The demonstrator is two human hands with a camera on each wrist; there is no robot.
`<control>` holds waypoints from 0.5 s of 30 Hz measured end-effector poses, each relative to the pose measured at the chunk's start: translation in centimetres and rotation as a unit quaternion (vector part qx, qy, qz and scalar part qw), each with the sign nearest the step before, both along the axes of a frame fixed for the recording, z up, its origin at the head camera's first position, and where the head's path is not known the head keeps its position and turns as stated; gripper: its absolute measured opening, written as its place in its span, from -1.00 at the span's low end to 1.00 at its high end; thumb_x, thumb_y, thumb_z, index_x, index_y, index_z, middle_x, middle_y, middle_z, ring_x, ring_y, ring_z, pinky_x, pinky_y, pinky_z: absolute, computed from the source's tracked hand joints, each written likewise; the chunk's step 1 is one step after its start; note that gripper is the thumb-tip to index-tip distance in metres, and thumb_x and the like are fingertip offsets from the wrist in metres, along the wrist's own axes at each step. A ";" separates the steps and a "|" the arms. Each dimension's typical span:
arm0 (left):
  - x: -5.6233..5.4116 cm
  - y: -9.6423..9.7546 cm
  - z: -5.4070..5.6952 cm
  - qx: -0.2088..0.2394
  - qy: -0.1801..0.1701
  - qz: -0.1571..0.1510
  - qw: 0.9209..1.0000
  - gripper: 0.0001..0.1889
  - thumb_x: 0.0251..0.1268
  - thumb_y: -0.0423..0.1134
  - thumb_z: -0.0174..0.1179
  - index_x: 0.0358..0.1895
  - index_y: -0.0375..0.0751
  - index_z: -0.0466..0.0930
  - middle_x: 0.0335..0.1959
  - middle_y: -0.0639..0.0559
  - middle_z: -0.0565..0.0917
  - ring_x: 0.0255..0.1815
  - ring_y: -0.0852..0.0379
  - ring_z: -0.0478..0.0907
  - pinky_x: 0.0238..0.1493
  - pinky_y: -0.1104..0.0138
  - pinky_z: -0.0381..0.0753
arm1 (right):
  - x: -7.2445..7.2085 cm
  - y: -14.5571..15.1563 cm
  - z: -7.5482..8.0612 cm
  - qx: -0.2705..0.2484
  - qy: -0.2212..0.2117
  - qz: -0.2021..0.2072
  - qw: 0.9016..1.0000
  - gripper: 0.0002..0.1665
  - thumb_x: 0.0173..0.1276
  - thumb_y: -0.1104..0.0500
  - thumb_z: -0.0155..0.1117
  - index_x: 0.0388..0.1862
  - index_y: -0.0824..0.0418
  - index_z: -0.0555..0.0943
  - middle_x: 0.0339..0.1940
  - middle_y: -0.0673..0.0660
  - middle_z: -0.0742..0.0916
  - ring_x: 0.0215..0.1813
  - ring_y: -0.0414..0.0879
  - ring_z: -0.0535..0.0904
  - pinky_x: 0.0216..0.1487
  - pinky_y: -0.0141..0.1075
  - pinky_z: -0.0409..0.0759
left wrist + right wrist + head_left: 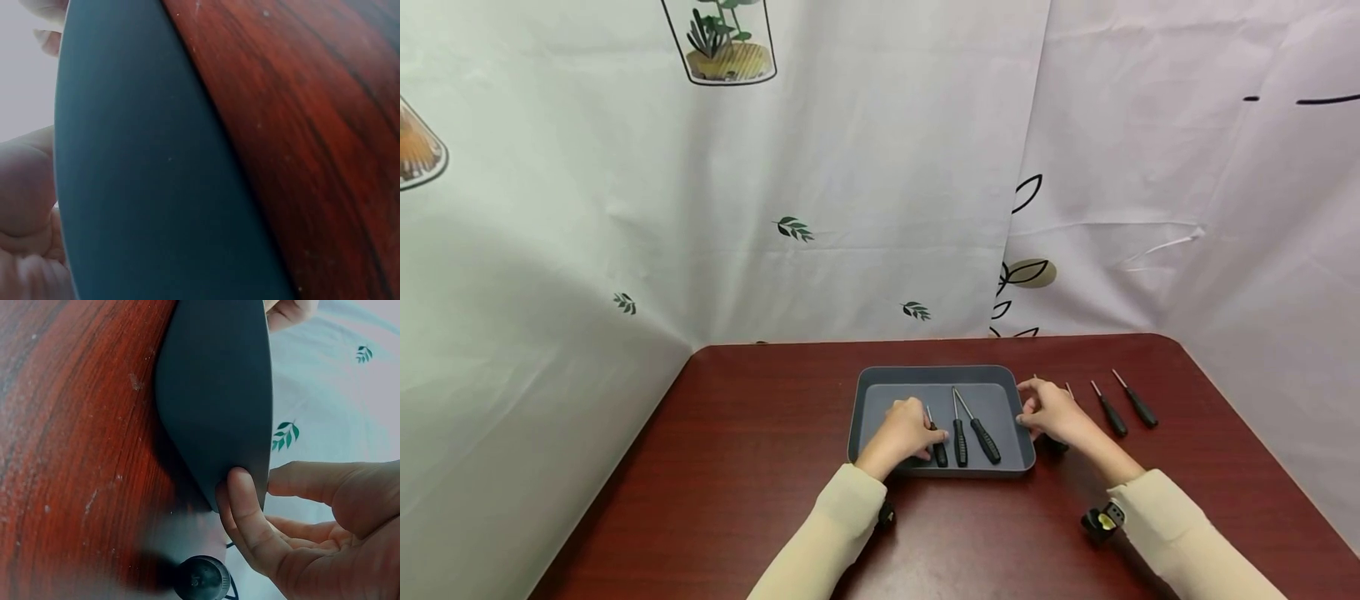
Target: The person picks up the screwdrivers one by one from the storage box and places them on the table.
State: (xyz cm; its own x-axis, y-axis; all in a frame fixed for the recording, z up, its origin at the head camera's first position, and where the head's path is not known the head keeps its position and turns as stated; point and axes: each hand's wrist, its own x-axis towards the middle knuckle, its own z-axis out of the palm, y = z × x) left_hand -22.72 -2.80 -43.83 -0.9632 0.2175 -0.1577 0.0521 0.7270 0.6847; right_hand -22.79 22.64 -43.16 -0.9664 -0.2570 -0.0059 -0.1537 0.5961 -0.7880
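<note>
Left hand (901,432): at screwdriver (941,457) near front edge of tray (934,375); grip cannot be told. Right hand (1051,410): narrow, pinching tray's right edge.

pale, plant-printed cloth (880,167) behind and beside a reddish-brown wood-grained table (760,433)

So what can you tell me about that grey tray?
The tray is grey, rectangular and shallow, with rounded corners, raised walls and a smooth matt surface; plastic or coated metal, it's hard to say. It appears to sit flat on the reddish table. Black-handled screwdrivers lie in it, at least three showing. The fingers of the right hand hold its right wall; the left hand reaches inside, contact unclear.
</note>
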 end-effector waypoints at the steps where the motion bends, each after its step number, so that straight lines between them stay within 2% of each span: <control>1: 0.0 0.1 -0.1 -0.007 0.003 0.000 1.000 -0.67 0.19 -0.21 0.47 -0.51 -0.25 0.48 -0.52 -0.08 0.51 -0.73 0.18 0.62 -0.30 0.36 0.71 | 0.0 0.0 0.0 0.000 0.000 0.000 1.000 -0.38 0.25 0.51 0.30 0.23 0.72 0.30 -0.54 0.15 0.60 -0.61 0.00 0.60 -0.48 -0.05 0.72; 7: 0.0 0.2 -0.6 -0.030 0.021 0.001 0.999 -0.63 0.15 -0.17 0.50 -0.53 -0.23 0.46 -0.53 -0.07 0.51 -0.77 0.25 0.59 -0.02 0.19 0.69 | -0.1 0.1 -0.3 0.002 0.005 0.003 1.000 -0.37 0.23 0.50 0.32 0.21 0.71 0.31 -0.55 0.14 0.60 -0.62 0.00 0.60 -0.50 -0.07 0.72; 11: -0.1 0.3 -0.6 -0.032 0.019 -0.001 0.999 -0.63 0.13 -0.15 0.51 -0.53 -0.23 0.48 -0.57 -0.07 0.53 -0.78 0.25 0.58 0.03 0.14 0.67 | -0.1 0.1 -0.3 0.003 0.000 -0.001 1.000 -0.38 0.23 0.51 0.31 0.22 0.70 0.32 -0.55 0.14 0.60 -0.62 -0.02 0.60 -0.50 -0.09 0.72; 15: -0.3 0.4 -0.6 -0.031 0.019 -0.002 0.999 -0.62 0.09 -0.15 0.53 -0.50 -0.24 0.47 -0.51 -0.12 0.51 -0.77 0.24 0.58 0.08 0.12 0.64 | -0.1 0.1 -0.2 0.002 0.000 -0.004 1.000 -0.38 0.23 0.51 0.32 0.22 0.70 0.32 -0.55 0.15 0.61 -0.62 0.00 0.61 -0.49 -0.07 0.72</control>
